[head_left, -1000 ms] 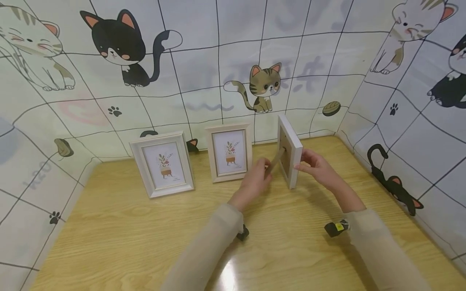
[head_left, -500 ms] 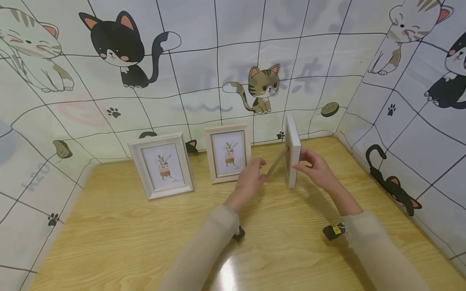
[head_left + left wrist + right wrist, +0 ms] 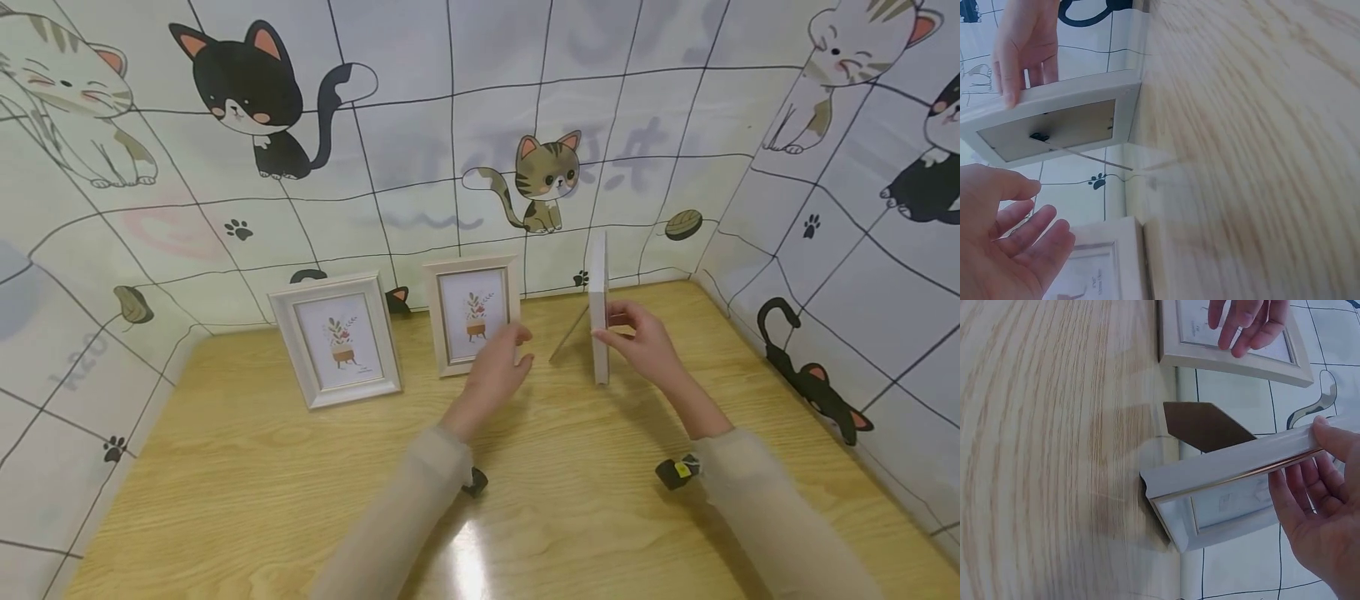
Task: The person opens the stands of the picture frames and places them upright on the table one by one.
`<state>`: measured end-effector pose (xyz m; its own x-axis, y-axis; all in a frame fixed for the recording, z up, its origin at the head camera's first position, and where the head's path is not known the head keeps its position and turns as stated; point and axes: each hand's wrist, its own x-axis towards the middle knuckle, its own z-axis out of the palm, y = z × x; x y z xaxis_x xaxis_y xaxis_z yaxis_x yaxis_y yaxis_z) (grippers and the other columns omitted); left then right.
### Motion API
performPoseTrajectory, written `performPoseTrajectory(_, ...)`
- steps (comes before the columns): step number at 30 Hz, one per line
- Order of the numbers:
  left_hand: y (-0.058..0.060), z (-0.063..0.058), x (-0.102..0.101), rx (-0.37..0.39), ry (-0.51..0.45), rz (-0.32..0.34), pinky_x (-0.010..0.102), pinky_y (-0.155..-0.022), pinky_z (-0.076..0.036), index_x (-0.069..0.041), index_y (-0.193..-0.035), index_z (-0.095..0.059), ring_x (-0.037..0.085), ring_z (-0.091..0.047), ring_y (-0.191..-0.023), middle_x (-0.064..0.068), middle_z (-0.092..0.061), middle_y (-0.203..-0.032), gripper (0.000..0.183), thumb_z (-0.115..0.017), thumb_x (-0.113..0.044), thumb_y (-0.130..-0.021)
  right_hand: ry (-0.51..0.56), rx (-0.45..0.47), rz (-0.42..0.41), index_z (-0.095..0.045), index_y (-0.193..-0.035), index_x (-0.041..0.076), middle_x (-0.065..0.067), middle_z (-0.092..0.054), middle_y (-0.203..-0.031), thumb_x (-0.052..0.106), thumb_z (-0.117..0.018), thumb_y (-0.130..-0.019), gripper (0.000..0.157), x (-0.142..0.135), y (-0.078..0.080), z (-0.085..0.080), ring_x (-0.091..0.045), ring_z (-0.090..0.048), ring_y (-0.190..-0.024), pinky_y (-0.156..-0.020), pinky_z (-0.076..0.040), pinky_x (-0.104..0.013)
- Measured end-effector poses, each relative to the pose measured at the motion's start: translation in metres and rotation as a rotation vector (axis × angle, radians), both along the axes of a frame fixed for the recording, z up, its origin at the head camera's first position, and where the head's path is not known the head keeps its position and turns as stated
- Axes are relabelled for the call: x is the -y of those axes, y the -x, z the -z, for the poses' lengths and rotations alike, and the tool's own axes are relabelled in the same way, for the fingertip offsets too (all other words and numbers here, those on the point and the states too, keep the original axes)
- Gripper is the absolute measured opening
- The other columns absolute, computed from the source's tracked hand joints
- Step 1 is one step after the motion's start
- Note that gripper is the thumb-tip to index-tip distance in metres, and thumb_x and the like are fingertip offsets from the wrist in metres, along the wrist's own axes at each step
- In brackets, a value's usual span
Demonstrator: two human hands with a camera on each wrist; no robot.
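Observation:
A white picture frame (image 3: 599,312) stands nearly edge-on at the right of the table, its support leg (image 3: 1207,425) swung out behind it. My right hand (image 3: 647,343) pinches this frame's near side edge between thumb and fingers. In the left wrist view the frame's backing board (image 3: 1060,128) shows, with the leg reaching down to the tabletop. My left hand (image 3: 497,373) is empty, its fingers loosely bent, and overlaps the lower right of the middle picture frame (image 3: 441,333). That cream frame stands upright, showing a potted-plant print.
Another white picture frame (image 3: 392,367) with a similar print stands at the left. All stand on a wood-grain table (image 3: 285,492). A cat-patterned wall covering (image 3: 420,183) closes off the back and both sides. A black wrist camera (image 3: 677,472) hangs at the right sleeve.
My left hand has let go of the support leg and moved left. The right-hand frame has turned from showing its back to nearly edge-on, with my right hand still gripping it.

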<state>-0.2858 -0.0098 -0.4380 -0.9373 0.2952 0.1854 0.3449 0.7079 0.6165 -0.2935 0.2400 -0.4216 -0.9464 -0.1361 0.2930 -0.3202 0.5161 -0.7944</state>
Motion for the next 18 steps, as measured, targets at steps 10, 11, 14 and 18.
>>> performPoseTrajectory(10, -0.007, -0.009, 0.019, -0.013, -0.029, -0.014, 0.037, -0.103, -0.053, -0.01, -0.127, -0.055, 0.023, -0.061, -0.122, 0.006, -0.064, -0.129, 0.032, -0.063, -0.018, -0.098, 0.042, -0.001, 0.116, -0.052, -0.126, -0.007, -0.025, -0.06, -0.125, 0.017, -0.068, -0.095, 0.042, 0.007, 0.001, -0.002, -0.034, -0.058, -0.117, -0.086, -0.055, -0.014)
performPoseTrajectory(11, -0.007, -0.009, 0.021, -0.014, -0.033, -0.016, 0.037, -0.103, -0.053, -0.01, -0.127, -0.056, 0.023, -0.061, -0.122, 0.006, -0.064, -0.129, 0.031, -0.063, -0.017, -0.098, 0.045, -0.005, 0.123, -0.052, -0.126, -0.007, -0.025, -0.06, -0.125, 0.017, -0.068, -0.095, 0.042, 0.008, 0.002, -0.002, -0.034, -0.058, -0.117, -0.084, -0.053, -0.009)
performPoseTrajectory(14, -0.008, -0.009, 0.024, -0.013, -0.05, -0.016, 0.038, -0.104, -0.053, -0.009, -0.126, -0.056, 0.023, -0.061, -0.123, 0.006, -0.065, -0.129, 0.03, -0.063, -0.016, -0.098, 0.044, -0.021, 0.135, -0.052, -0.125, -0.009, -0.026, -0.061, -0.123, 0.016, -0.069, -0.094, 0.043, 0.01, 0.004, -0.002, -0.036, -0.06, -0.116, -0.081, -0.05, -0.004)
performPoseTrajectory(18, -0.008, -0.007, 0.027, -0.014, -0.068, -0.012, 0.04, -0.103, -0.053, -0.008, -0.124, -0.057, 0.025, -0.061, -0.123, 0.008, -0.065, -0.128, 0.029, -0.063, -0.014, -0.097, 0.037, -0.045, 0.14, -0.053, -0.123, -0.011, -0.029, -0.061, -0.12, 0.013, -0.069, -0.094, 0.041, 0.014, 0.007, -0.001, -0.039, -0.061, -0.113, -0.079, -0.049, -0.001)
